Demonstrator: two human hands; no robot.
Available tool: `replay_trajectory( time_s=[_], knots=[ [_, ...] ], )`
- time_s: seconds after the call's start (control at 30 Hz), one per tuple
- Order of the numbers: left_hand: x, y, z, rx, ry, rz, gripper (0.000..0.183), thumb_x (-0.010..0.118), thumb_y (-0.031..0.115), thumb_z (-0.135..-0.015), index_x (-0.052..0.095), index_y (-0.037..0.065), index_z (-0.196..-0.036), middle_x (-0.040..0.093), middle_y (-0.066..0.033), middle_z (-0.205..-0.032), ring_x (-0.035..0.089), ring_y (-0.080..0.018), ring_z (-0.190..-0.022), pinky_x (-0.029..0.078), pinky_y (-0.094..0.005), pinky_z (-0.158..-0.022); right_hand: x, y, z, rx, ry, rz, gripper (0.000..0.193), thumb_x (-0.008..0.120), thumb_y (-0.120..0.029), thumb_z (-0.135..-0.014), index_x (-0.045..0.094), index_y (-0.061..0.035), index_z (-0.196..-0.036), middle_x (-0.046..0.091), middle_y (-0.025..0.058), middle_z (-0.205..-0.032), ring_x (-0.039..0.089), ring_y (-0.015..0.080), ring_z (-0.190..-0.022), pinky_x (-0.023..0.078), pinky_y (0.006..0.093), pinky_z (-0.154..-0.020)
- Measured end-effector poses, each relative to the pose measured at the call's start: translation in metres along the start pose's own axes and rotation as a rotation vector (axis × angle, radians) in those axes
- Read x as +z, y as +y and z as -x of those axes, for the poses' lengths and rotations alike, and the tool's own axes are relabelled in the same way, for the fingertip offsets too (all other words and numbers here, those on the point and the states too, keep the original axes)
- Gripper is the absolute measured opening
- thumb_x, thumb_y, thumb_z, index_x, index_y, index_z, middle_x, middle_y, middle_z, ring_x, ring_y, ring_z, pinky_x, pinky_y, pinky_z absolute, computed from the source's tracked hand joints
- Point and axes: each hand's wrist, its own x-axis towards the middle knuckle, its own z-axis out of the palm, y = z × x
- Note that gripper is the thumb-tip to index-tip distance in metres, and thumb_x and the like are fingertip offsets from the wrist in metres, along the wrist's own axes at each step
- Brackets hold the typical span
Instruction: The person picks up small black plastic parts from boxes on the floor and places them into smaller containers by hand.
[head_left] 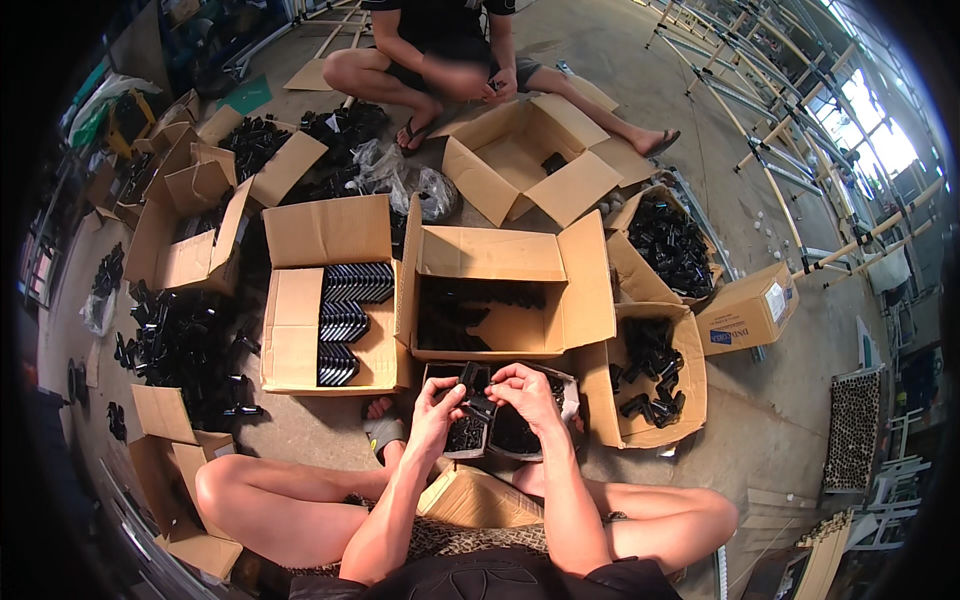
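Note:
My left hand (434,412) grips a black pipe joint (469,377) between thumb and fingers. Close on its right, my right hand (528,398) is closed in a pinch against the joint's side; whatever small piece it pinches is too small to make out. Beneath both hands stand two small open boxes side by side. The left one holds small dark parts (467,434), and similar small parts (514,432) fill the right one. Just beyond them is an open carton (490,252) with dark pieces inside.
A carton with neat rows of black joints (355,312) stands at left, beside loose heaped joints (185,345). To the right are a carton of black joints (652,372) and a closed carton (750,308). Across from me sits another person (440,50) behind an open carton (525,165).

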Motion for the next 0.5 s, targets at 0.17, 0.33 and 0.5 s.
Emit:
replay_trajectory(
  time_s=[0.17, 0.33, 0.5],
  knots=[
    [0.004, 0.002, 0.004, 0.133, 0.028, -0.185, 0.028, 0.072, 0.017, -0.091, 0.056, 0.007, -0.112, 0.068, -0.0032, -0.100, 0.061, -0.0069, -0.086, 0.049, -0.0217, -0.070, 0.019, 0.005, 0.002, -0.067, 0.042, 0.142, 0.017, 0.074, -0.009, -0.085, 0.069, 0.0009, -0.098, 0.071, 0.0038, -0.083, 0.062, 0.0060, -0.074, 0.047, 0.0211, -0.065],
    [0.010, 0.006, 0.008, 0.192, 0.026, -0.254, 0.026, 0.070, 0.018, -0.093, 0.056, 0.009, -0.113, 0.068, -0.0008, -0.103, 0.060, -0.0057, -0.090, 0.047, -0.0225, -0.075, 0.031, 0.008, 0.003, -0.090, 0.082, 0.101, 0.015, 0.077, -0.008, -0.083, 0.071, -0.0006, -0.096, 0.069, -0.0001, -0.083, 0.060, 0.0047, -0.074, 0.047, 0.0202, -0.066],
    [0.007, 0.008, 0.007, 0.225, 0.012, -0.226, 0.026, 0.070, 0.016, -0.092, 0.056, 0.009, -0.113, 0.068, -0.0015, -0.103, 0.061, -0.0065, -0.090, 0.048, -0.0237, -0.076, 0.036, 0.010, 0.002, -0.086, 0.086, 0.070, 0.016, 0.077, -0.007, -0.083, 0.072, -0.0010, -0.097, 0.069, 0.0001, -0.086, 0.060, 0.0050, -0.076, 0.047, 0.0202, -0.069]
  ],
)
